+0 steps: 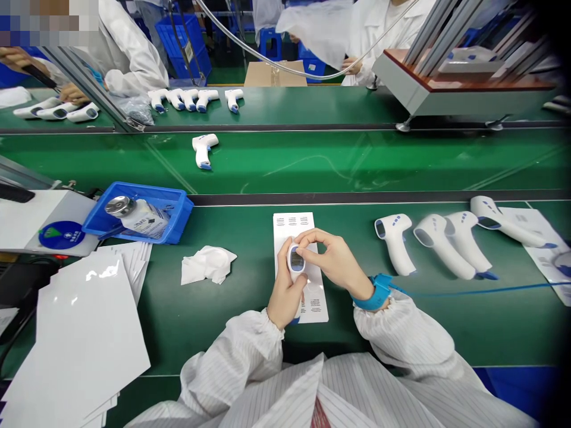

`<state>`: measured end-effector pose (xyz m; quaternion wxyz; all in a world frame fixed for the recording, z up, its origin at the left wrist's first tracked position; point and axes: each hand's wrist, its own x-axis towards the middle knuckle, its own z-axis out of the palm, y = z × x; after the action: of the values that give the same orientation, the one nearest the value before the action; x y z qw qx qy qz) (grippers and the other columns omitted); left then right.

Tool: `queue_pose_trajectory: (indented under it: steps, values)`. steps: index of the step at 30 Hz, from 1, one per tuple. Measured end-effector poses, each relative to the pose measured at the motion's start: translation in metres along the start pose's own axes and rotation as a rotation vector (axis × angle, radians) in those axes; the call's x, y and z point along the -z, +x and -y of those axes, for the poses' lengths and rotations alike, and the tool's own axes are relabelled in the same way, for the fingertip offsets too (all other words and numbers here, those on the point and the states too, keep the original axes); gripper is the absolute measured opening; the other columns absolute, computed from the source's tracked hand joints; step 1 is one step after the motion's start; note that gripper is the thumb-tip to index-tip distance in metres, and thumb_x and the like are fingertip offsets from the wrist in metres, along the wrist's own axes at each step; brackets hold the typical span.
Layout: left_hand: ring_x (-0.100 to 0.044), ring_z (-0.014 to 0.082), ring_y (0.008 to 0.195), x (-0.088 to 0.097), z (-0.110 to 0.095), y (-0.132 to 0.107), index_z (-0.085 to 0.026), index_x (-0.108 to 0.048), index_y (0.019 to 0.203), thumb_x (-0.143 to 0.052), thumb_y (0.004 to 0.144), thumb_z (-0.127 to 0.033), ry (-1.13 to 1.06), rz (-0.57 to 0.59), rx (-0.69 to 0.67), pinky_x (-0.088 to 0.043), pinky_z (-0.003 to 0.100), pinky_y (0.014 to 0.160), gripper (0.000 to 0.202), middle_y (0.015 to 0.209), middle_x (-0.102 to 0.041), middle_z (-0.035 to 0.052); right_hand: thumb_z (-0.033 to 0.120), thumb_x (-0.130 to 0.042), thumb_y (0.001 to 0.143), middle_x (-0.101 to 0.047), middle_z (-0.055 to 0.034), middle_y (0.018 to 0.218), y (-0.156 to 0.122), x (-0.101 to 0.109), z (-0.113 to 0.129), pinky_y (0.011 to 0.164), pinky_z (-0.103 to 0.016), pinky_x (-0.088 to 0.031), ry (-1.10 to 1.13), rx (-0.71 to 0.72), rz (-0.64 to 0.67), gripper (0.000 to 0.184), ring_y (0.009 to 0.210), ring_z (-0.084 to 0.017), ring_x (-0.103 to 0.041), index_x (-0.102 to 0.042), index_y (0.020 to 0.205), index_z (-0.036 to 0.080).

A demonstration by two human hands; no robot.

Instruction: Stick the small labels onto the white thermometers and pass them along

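My left hand (pixel 285 291) grips a white infrared thermometer (pixel 296 261) upright, its small screen facing me. My right hand (pixel 332 261) is closed in a pinch at the top of the thermometer's head, fingertips touching the edge by the screen. A blue wrist strap (pixel 378 291) with a blue cord sits on my right wrist. Under both hands lies a white label sheet (pixel 292 224) on the green bench. To the right, three more white thermometers (pixel 441 241) lie on their sides.
A crumpled white wipe (pixel 207 264) lies left of my hands. A blue tray (pixel 178 205) holds a bottle (pixel 138 215). Glossy white sheets (pixel 84 333) are stacked at the left. One thermometer (pixel 203 148) lies on the conveyor belt. Other people in white coats work across the line.
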<state>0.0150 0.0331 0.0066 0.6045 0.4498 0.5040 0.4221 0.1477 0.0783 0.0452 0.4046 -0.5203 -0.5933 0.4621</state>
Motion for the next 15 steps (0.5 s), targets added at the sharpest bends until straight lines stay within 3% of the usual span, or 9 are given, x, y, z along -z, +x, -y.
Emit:
queue_pose_trajectory:
  steps: [7, 15]
  values:
    - [-0.042, 0.0289, 0.133, 0.0020, 0.0037, 0.0003, -0.026, -0.020, 0.149, -0.048, 0.083, -0.018, 0.126, 0.051, -0.078, -0.043, 0.044, 0.106, 0.072, 0.148, -0.039, 0.0070, 0.019, -0.065, 0.077, -0.070, -0.0032, 0.095, 0.0000, 0.0003, 0.0005, 0.093, -0.036, -0.045, -0.010, 0.001, 0.005, 0.007, 0.096, -0.019, -0.064, -0.063, 0.071, 0.021]
    - [-0.055, 0.0275, 0.118, 0.0021, 0.0013, -0.0030, -0.029, -0.027, 0.148, -0.042, 0.091, -0.033, -0.024, 0.017, 0.004, -0.051, 0.039, 0.093, 0.059, 0.139, -0.049, 0.0070, 0.017, -0.064, 0.077, -0.071, -0.0027, 0.094, 0.0007, 0.0000, 0.0011, 0.094, -0.035, -0.044, -0.009, 0.007, 0.015, 0.008, 0.097, -0.019, -0.064, -0.063, 0.071, 0.021]
